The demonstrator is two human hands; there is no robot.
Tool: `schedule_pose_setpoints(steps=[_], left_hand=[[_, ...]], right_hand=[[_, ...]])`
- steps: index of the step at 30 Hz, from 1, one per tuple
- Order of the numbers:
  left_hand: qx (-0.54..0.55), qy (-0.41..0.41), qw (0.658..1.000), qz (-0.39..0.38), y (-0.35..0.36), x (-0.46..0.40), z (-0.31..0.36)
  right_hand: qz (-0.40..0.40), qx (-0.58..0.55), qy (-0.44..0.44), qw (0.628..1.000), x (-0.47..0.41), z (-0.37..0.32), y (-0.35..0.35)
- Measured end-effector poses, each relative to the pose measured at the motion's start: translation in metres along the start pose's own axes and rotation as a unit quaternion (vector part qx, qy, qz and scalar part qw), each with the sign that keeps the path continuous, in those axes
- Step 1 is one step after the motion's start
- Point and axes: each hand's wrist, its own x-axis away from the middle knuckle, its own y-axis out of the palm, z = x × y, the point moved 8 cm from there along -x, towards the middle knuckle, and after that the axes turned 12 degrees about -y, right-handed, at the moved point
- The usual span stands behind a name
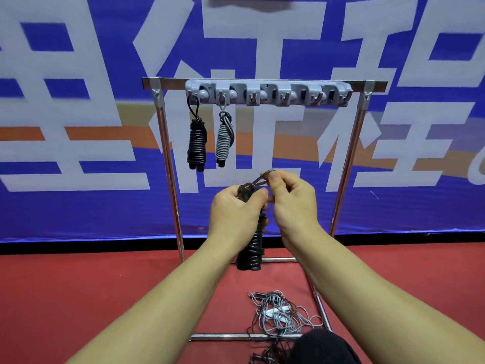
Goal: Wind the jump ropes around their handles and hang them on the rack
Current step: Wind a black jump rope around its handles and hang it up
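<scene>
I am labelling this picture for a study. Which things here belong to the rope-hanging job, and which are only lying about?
Belong to the job:
- wound black rope, gripped by left hand
- its loop, pinched by right hand
- hook rack
- hung black rope
- hung grey rope
- tangled ropes on the floor

Only there:
- blue banner
- red floor

A smooth red floor (78, 298) is backed by a blue banner (393, 206) (large white characters, orange stripes).

Wound ropes (197, 143) hanging on rack (267, 94)
</scene>
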Motion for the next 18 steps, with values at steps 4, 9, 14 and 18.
schedule_pose_setpoints(steps=[4, 9, 14, 18], left_hand=[[-0.016, 0.009, 0.999, -0.039, 0.006, -0.012, 0.006], [-0.014, 0.026, 0.998, -0.063, 0.014, -0.044, 0.023], [-0.049, 0.058, 0.997, -0.025, 0.023, -0.083, 0.050], [0.079, 0.020, 0.996, -0.037, 0.025, -0.128, 0.074]], right_hand=[[0.000, -0.027, 0.004, 1.000, -0.015, -0.002, 0.000], [-0.078, -0.031, 0.004, 0.996, -0.049, -0.006, 0.014], [-0.028, 0.019, -0.025, 0.999, -0.108, -0.015, 0.015], [-0.043, 0.054, -0.068, 0.995, -0.170, -0.037, 0.034]])
